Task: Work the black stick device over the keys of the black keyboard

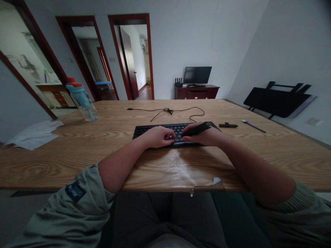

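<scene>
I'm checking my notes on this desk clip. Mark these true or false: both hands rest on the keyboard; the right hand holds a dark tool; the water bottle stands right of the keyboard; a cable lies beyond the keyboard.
1. Both hands, left hand and right hand, rest on the keyboard: true.
2. The right hand holds a dark tool: true.
3. The water bottle stands right of the keyboard: false, far left.
4. A cable lies beyond the keyboard: true.
</scene>
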`<state>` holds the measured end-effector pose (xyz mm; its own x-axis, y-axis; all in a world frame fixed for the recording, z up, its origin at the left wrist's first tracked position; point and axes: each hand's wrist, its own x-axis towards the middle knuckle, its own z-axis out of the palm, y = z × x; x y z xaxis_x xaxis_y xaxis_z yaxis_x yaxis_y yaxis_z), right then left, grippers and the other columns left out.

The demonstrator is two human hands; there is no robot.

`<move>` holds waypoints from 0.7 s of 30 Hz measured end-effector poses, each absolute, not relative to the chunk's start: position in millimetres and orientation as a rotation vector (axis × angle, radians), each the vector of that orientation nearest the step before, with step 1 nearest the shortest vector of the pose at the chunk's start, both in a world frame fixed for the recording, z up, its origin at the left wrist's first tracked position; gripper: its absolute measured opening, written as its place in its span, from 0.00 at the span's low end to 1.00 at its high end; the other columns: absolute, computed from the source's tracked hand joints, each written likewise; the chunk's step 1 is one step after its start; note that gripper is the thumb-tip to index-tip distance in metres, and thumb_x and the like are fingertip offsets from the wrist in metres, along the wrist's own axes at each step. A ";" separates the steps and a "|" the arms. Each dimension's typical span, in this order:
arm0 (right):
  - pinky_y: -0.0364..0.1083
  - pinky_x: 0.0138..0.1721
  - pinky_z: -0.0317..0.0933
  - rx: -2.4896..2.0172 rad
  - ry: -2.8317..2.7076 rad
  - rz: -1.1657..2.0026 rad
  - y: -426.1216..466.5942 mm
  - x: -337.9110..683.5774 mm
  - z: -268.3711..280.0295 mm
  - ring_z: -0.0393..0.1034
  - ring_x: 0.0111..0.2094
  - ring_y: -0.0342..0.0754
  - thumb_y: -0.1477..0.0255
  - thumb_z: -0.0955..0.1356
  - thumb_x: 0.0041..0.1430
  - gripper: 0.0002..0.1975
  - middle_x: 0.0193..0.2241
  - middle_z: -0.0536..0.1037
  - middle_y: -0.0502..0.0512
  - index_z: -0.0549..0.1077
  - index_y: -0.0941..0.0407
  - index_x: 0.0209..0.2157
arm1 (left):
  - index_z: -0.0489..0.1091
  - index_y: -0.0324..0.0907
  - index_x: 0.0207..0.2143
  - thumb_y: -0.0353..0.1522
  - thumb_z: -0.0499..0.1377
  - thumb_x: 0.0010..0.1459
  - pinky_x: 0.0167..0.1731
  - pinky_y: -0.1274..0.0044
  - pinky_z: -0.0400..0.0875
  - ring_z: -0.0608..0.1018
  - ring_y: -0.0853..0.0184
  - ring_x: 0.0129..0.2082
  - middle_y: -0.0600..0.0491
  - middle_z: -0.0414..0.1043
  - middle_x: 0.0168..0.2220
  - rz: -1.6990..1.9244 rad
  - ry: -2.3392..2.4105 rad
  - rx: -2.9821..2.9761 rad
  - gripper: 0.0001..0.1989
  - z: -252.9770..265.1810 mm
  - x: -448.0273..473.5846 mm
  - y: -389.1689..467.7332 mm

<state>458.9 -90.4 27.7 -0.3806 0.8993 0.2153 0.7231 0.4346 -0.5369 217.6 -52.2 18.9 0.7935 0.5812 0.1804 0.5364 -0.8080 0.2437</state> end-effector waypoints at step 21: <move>0.45 0.35 0.64 -1.347 -2.097 0.608 -84.6 450.4 20.6 0.71 0.33 0.48 0.62 0.71 0.54 0.13 0.32 0.79 0.53 0.79 0.53 0.38 | 0.79 0.43 0.41 0.31 0.57 0.59 0.34 0.80 0.66 0.76 0.68 0.32 0.53 0.79 0.35 0.389 0.787 2.854 0.11 10.1 221.0 -46.2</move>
<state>450.4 -84.6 20.6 -0.3320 0.9182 0.2161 0.6600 0.3898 -0.6422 221.0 -46.2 10.1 0.8281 0.5211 0.2068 0.4805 -0.8498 0.2168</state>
